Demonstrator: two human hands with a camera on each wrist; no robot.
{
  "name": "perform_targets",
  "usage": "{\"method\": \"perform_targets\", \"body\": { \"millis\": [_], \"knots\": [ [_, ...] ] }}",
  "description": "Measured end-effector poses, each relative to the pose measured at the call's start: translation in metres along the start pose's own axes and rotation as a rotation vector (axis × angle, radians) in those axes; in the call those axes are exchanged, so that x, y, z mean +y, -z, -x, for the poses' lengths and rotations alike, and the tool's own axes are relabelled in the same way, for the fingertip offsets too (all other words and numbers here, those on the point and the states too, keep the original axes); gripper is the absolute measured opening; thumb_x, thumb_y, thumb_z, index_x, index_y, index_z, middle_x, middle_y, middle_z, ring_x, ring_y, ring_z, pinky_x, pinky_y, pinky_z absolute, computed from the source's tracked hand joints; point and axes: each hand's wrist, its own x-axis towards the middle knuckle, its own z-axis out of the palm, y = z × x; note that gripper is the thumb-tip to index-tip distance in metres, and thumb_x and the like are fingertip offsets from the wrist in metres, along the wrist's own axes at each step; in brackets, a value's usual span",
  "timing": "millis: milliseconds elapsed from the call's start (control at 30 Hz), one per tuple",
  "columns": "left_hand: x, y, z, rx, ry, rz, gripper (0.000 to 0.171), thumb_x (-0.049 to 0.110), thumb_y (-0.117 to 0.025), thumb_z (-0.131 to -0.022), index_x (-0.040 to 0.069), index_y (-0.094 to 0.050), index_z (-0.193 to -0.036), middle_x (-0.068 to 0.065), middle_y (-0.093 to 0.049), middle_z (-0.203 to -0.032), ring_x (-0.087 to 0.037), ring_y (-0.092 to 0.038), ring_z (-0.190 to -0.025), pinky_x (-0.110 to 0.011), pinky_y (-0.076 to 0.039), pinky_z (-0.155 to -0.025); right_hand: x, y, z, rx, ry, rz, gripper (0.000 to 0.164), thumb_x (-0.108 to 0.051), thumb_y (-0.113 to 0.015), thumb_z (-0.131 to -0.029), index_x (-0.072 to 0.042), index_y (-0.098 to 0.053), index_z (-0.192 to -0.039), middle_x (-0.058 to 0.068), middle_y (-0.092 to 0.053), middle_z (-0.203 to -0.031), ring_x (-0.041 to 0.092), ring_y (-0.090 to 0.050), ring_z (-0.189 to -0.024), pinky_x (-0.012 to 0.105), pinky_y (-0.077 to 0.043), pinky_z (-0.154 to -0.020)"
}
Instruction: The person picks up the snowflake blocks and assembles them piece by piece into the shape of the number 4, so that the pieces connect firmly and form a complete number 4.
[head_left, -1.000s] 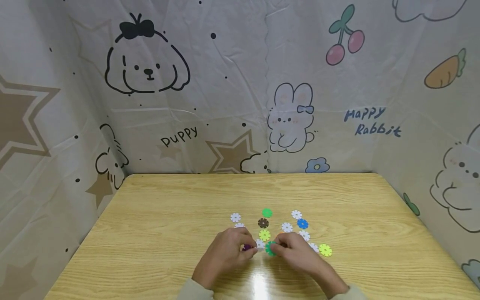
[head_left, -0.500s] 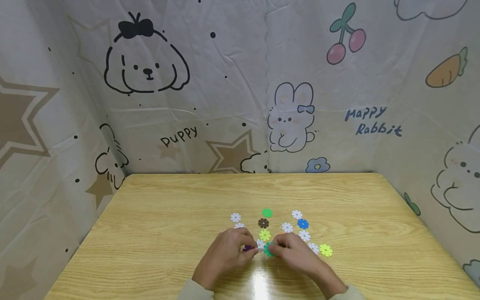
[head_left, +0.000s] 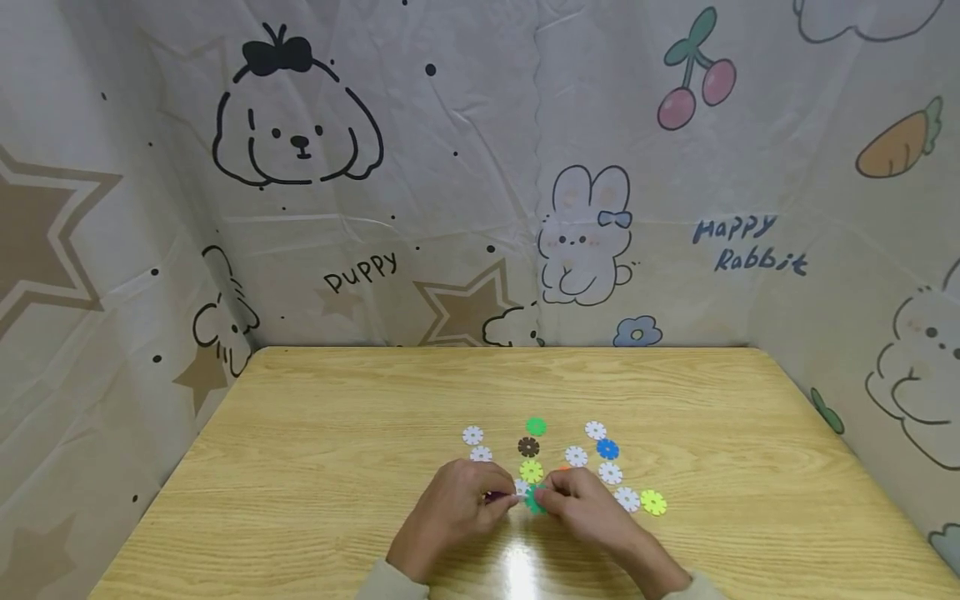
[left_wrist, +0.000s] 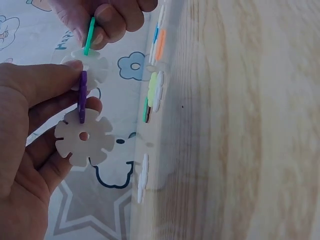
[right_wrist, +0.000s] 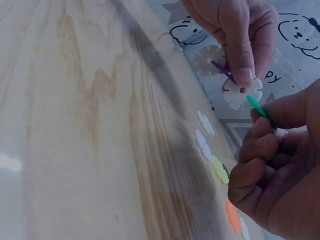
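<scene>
Pinching a white disc (right_wrist: 253,95) at the head view's lower centre, the left hand (head_left: 457,504) apparently steadies it so the green disc (right_wrist: 259,109), pinched by the right hand (head_left: 592,508), meets its rim crosswise.

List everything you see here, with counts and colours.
Loose white discs: seven visible, white, on table
Loose yellow-green discs: two visible, yellow-green, on table
Other loose discs: four; green, brown, blue, orange (partly hidden); on table
Held discs: three; white, purple, white; in left hand
Held green disc: one, green, in right hand
Backdrop: one, pale with cartoon prints, around table
Table: one, wood-coloured, under discs
Sleeves: two, pale, at wrists
Hands: two, bare, over table
</scene>
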Motion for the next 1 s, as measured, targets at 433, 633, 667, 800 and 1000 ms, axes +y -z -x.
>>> {"method": "perform_targets", "body": {
  "millis": [433,633,667,800,1000],
  "knots": [
    [-0.0002,-0.0064,-0.0010,0.124,-0.079,-0.038,0.013,0.011,-0.084,-0.080,0.013,-0.075,-0.071,0.008,-0.070,-0.073,0.003,-0.061,-0.065,-0.009,-0.046,-0.060,0.0001,-0.0026,0.0024,0.018,-0.041,-0.129,0.034,-0.013,-0.056,-0.101,0.005,-0.050,-0.073,-0.003,-0.039,-0.058,0.007,-0.031,-0.050,0.021,-0.025,-0.046],
    [0.0006,-0.0062,-0.0017,0.124,-0.093,-0.064,0.013,0.011,-0.085,-0.078,0.013,-0.075,-0.071,0.009,-0.070,-0.073,0.003,-0.061,-0.066,-0.010,-0.047,-0.061,0.0000,-0.0060,0.0025,0.035,-0.041,-0.108,0.031,-0.011,-0.057,-0.100,0.000,-0.051,-0.072,-0.004,-0.041,-0.059,0.006,-0.033,-0.050,0.020,-0.026,-0.046],
    [0.0008,-0.0058,-0.0016,0.113,-0.081,-0.056,0.012,0.011,-0.085,-0.079,0.013,-0.075,-0.072,0.009,-0.070,-0.074,0.003,-0.061,-0.067,-0.010,-0.047,-0.062,-0.0001,-0.0061,0.0028,0.035,-0.042,-0.109,0.031,-0.012,-0.057,-0.100,0.000,-0.051,-0.072,-0.004,-0.041,-0.060,0.006,-0.033,-0.050,0.020,-0.026,-0.046],
    [0.0015,-0.0031,-0.0011,0.071,-0.025,-0.020,0.011,0.012,-0.083,-0.082,0.013,-0.075,-0.075,0.009,-0.070,-0.076,0.003,-0.061,-0.069,-0.011,-0.048,-0.064,0.0000,-0.0051,0.0027,0.022,-0.041,-0.126,0.033,-0.014,-0.058,-0.101,-0.002,-0.050,-0.071,-0.004,-0.040,-0.059,0.007,-0.032,-0.050,0.021,-0.027,-0.047],
    [0.0018,0.0013,-0.0016,0.021,0.030,-0.003,0.009,0.018,-0.082,-0.083,0.013,-0.075,-0.083,0.006,-0.071,-0.080,0.001,-0.059,-0.069,-0.011,-0.046,-0.062,-0.0002,-0.0039,0.0005,0.009,-0.037,-0.138,0.035,-0.016,-0.059,-0.100,0.004,-0.052,-0.073,-0.004,-0.041,-0.059,0.007,-0.032,-0.050,0.020,-0.026,-0.046]
  ]
}}
